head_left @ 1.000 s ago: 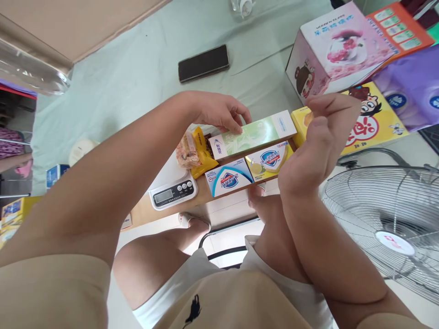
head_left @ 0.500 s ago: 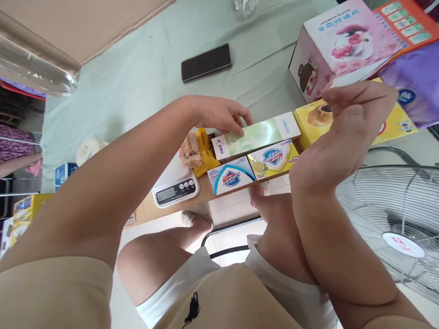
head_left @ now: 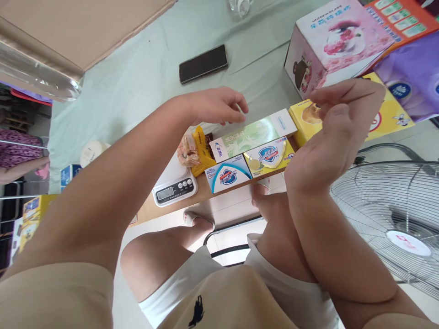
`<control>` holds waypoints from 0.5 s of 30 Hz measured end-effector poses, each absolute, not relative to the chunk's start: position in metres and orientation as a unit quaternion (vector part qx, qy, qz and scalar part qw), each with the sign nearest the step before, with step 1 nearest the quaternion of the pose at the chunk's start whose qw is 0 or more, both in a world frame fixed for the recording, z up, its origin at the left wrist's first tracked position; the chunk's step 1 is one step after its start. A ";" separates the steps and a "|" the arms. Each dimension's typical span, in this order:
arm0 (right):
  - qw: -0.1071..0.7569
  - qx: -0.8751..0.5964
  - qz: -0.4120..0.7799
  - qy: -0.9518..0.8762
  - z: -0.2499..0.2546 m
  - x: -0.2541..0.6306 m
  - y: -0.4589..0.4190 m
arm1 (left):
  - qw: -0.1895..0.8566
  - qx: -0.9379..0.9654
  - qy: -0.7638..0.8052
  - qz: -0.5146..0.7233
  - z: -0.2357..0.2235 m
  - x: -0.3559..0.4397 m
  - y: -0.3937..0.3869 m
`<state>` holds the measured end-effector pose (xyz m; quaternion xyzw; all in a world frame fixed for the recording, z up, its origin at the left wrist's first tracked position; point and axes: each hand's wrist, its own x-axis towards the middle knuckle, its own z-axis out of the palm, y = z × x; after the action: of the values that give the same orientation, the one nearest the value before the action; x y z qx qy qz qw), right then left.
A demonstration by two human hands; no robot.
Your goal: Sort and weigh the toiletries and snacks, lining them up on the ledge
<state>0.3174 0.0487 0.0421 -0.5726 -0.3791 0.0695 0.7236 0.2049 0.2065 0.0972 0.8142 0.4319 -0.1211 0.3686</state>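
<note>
My left hand point(head_left: 219, 106) hovers just above the far edge of a slim green-and-white box point(head_left: 255, 132). Its fingers are loosely bent and apart, with nothing in them. My right hand point(head_left: 343, 128) is raised over a yellow box point(head_left: 391, 107), its wrist bent and fingers curled in; no object shows in it. In front of the green box lie a white-and-blue Safeguard soap box point(head_left: 228, 173) and a yellow Safeguard soap box point(head_left: 269, 157). A yellow-wrapped snack point(head_left: 203, 153) rests at their left, against a white kitchen scale point(head_left: 175, 189).
Beyond my hands lies a black phone point(head_left: 203, 63) on the green cloth point(head_left: 144, 68). At right stand a pink printed box point(head_left: 339, 41), a purple pack point(head_left: 414, 77) and a floor fan point(head_left: 387, 205). A cardboard box point(head_left: 82, 27) sits far left. Another person's arm point(head_left: 25, 172) shows at the left edge.
My left hand has lifted off the green-and-white box and moved slightly away from it. My right hand keeps its curled pose. The whole view has shifted a little.
</note>
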 end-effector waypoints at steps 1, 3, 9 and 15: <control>0.705 -0.583 0.069 -0.398 0.044 0.315 0.045 | 0.328 0.828 0.453 -0.054 0.108 0.201 0.194; 0.646 -0.602 0.087 -0.462 0.049 0.309 0.038 | 0.293 0.820 0.484 0.086 0.127 0.188 0.155; 0.538 -0.510 0.224 -0.633 0.057 0.287 0.027 | 0.406 0.559 0.615 0.379 0.088 0.117 -0.001; 0.492 -0.473 0.294 -0.670 0.057 0.276 0.020 | 0.464 0.524 0.647 0.304 0.021 0.116 -0.060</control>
<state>0.2755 0.0196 0.0570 -0.4728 -0.6696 0.2938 0.4916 0.1156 -0.0597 0.0210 0.5239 0.6468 0.3039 0.4636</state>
